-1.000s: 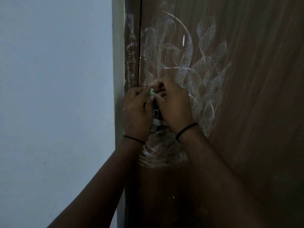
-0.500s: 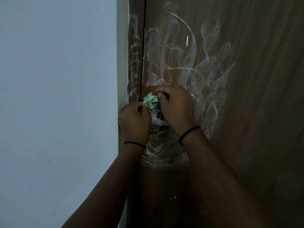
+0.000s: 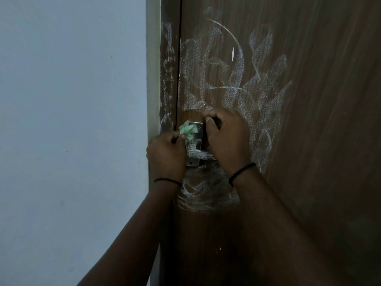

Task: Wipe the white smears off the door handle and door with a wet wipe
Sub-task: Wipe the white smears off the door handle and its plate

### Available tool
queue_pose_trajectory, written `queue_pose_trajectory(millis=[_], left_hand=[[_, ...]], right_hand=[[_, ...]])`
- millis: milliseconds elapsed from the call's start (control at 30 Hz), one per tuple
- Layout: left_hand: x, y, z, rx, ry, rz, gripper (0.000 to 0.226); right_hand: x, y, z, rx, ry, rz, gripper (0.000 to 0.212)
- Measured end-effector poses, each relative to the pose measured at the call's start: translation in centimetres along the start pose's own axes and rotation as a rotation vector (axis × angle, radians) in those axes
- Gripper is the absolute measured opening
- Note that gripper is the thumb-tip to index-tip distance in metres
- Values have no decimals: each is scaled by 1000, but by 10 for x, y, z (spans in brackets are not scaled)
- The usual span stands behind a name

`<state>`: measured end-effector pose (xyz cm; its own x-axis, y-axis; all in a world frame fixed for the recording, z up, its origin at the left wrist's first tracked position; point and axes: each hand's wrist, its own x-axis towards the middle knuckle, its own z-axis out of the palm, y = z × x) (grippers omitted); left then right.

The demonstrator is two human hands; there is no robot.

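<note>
A brown wooden door point(image 3: 309, 120) carries broad white smears point(image 3: 237, 79) above the handle and another patch below it point(image 3: 206, 195). The metal handle plate point(image 3: 196, 141) sits at the door's left edge, with white marks on its lower part. My left hand point(image 3: 167, 155) pinches a crumpled green wet wipe point(image 3: 187, 132) against the plate's upper left. My right hand point(image 3: 226, 141) has its fingers curled round the handle, which it hides.
The brown door frame point(image 3: 168, 79) left of the door also has white smears. A plain pale wall point(image 3: 72, 120) fills the left side. Both wrists wear thin black bands.
My left hand has slid down and left with the wipe, uncovering the top of the metal plate. My right hand has stayed on the handle.
</note>
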<state>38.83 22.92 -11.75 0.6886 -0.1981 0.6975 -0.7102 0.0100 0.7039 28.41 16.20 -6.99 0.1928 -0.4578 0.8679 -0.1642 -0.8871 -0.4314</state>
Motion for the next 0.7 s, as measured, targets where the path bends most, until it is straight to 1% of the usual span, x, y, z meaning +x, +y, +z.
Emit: queue_pose_trajectory(millis=[133, 267, 367, 467, 567, 700], left_hand=[[-21, -16, 1, 46, -37, -46, 12], [1, -3, 1, 21, -7, 53, 15], [6, -2, 1, 1, 31, 101, 18], [-15, -18, 3, 46, 23, 55, 11], [-27, -25, 2, 19, -3, 5, 8], [-8, -7, 3, -12, 32, 49, 13]], right_hand=[[-6, 1, 1, 35, 6, 26, 14], [-3, -2, 2, 71, 82, 26, 15], [-2, 0, 1, 97, 88, 9, 16], [-4, 5, 0, 115, 100, 0, 16], [-7, 8, 2, 113, 88, 4, 15], [-7, 5, 6, 95, 98, -11, 15]])
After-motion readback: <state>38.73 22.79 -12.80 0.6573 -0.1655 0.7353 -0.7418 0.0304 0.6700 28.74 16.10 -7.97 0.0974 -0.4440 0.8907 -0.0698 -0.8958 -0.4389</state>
